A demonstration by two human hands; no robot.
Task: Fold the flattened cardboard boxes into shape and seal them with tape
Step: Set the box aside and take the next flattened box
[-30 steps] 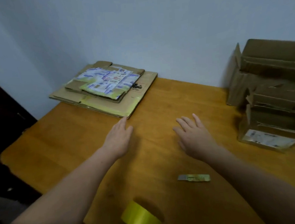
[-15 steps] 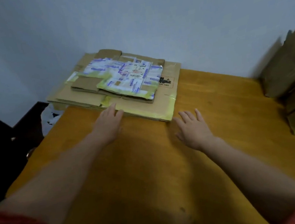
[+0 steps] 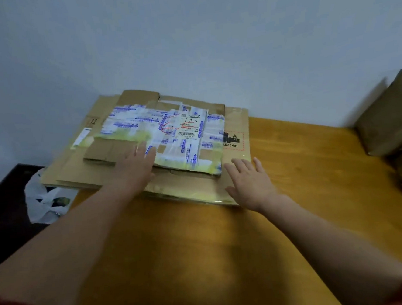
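Cardboard, flattened, stacked at the far-left corner of the bench [image 3: 306, 172]. The label-covered top box [image 3: 169, 130] lies with its long axis left-right, just ahead of both hands. I log the left hand [image 3: 135, 167] as nearer, its fingers straight over the box's near edge, and the right hand [image 3: 248, 182] as flat on the bottom sheet [image 3: 235, 122]. Neither grip holds anything.

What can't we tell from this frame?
Head view:
- Flattened stack: sheet count; layers overlap, edges blurred.
- Label: fine print too small.
- Boxes at right: cut off by frame edge, blurred.
- Left hand: hides the cardboard under it.
- Right hand: touching or hovering, unclear.
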